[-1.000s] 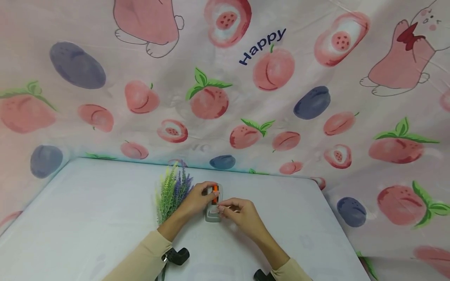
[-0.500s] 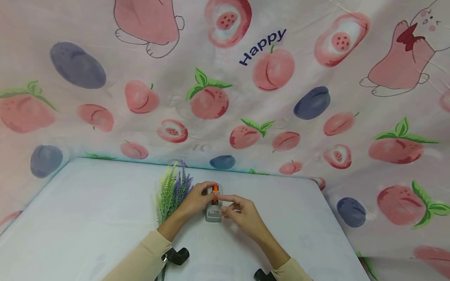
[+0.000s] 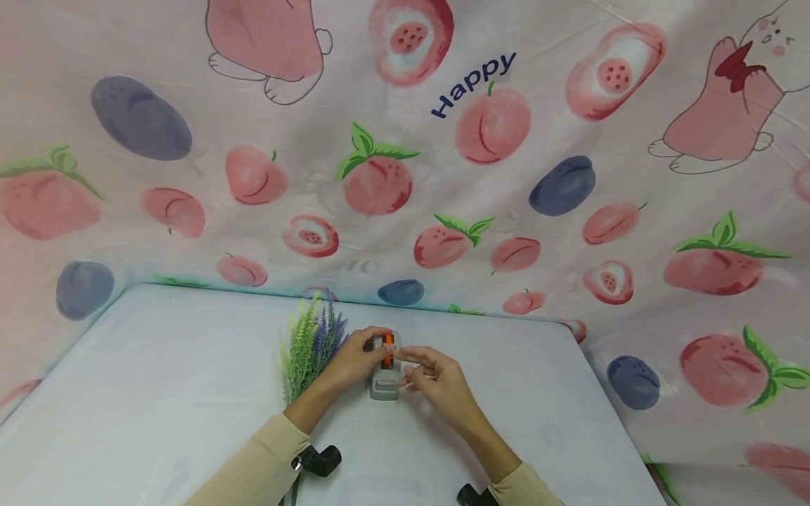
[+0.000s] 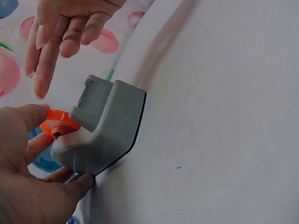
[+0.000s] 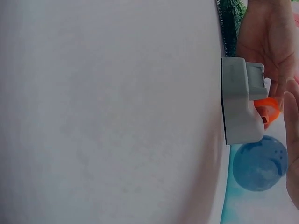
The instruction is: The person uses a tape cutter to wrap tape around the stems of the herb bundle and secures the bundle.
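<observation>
A grey tape dispenser [image 3: 384, 391] with an orange core [image 4: 57, 117] stands on the white table. My left hand [image 3: 351, 360] grips its far end; in the left wrist view the thumb lies on the core and fingertips are at the base. Just right of the dispenser is my right hand [image 3: 438, 383], holding nothing visible. Its index finger extends toward the core, with fingertips close by it. The left wrist view shows these right fingers [image 4: 46, 65] mostly straight, above the core. The serrated cutting edge [image 4: 84, 94] points toward me.
Left of the dispenser lies a bunch of artificial lavender [image 3: 310, 351], green and purple, partly under my left forearm. Behind the white table [image 3: 177, 365] hangs a fruit-print cloth [image 3: 316, 169]. A black wrist camera [image 3: 319, 462] sits on my left sleeve.
My right hand has shifted from the dispenser's near end up toward the core, its index finger straightening away from the thumb. The left hand and the dispenser have stayed in place.
</observation>
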`<action>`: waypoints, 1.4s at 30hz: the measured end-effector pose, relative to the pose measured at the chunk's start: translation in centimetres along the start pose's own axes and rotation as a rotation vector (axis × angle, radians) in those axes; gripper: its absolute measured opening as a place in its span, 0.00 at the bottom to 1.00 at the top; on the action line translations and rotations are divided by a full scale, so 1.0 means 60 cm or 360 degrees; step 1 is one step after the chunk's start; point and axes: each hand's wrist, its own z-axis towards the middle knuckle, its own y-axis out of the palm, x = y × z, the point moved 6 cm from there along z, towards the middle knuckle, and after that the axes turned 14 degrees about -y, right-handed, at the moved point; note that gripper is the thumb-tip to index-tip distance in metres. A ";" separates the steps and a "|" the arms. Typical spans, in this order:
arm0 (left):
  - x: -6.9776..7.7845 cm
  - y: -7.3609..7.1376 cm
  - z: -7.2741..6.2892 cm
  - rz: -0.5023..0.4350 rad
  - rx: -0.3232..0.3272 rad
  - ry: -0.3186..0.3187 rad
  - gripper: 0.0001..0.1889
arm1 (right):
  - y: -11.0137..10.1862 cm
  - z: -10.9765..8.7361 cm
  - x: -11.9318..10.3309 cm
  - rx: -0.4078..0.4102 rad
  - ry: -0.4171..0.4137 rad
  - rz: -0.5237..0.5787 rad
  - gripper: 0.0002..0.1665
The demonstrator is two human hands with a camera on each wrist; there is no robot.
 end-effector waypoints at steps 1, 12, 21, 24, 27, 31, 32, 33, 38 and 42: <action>0.000 0.000 0.000 -0.0002 -0.0002 0.0000 0.21 | 0.000 0.000 0.001 0.0003 0.0000 0.0008 0.20; -0.002 0.000 0.004 0.0012 0.0014 -0.0001 0.20 | -0.007 0.008 0.009 0.0038 0.0064 -0.0030 0.29; -0.003 -0.001 0.003 0.0022 0.0011 -0.0005 0.20 | -0.007 0.018 0.028 0.0174 0.0285 0.0107 0.25; -0.002 -0.001 0.003 0.0016 -0.0001 -0.0008 0.20 | -0.006 0.020 0.034 0.0191 0.0331 0.0139 0.26; -0.003 -0.001 0.004 0.0009 -0.0003 -0.0009 0.20 | -0.004 0.021 0.038 0.0183 0.0353 0.0155 0.29; -0.004 -0.001 0.005 0.0000 0.0002 -0.0008 0.19 | -0.002 0.020 0.038 0.0195 0.0376 0.0189 0.28; -0.004 -0.001 0.006 0.0001 0.0005 -0.0005 0.19 | -0.002 0.018 0.038 0.0202 0.0388 0.0189 0.27; -0.004 -0.001 0.006 0.0000 0.0006 -0.0005 0.19 | -0.002 0.017 0.038 0.0209 0.0395 0.0188 0.27; -0.004 0.000 0.006 -0.0012 0.0003 -0.0002 0.19 | 0.000 0.011 0.036 0.0214 0.0435 0.0183 0.26; -0.003 0.000 0.004 -0.0013 0.0011 0.0004 0.19 | 0.004 0.011 0.038 0.0159 0.0471 0.0246 0.28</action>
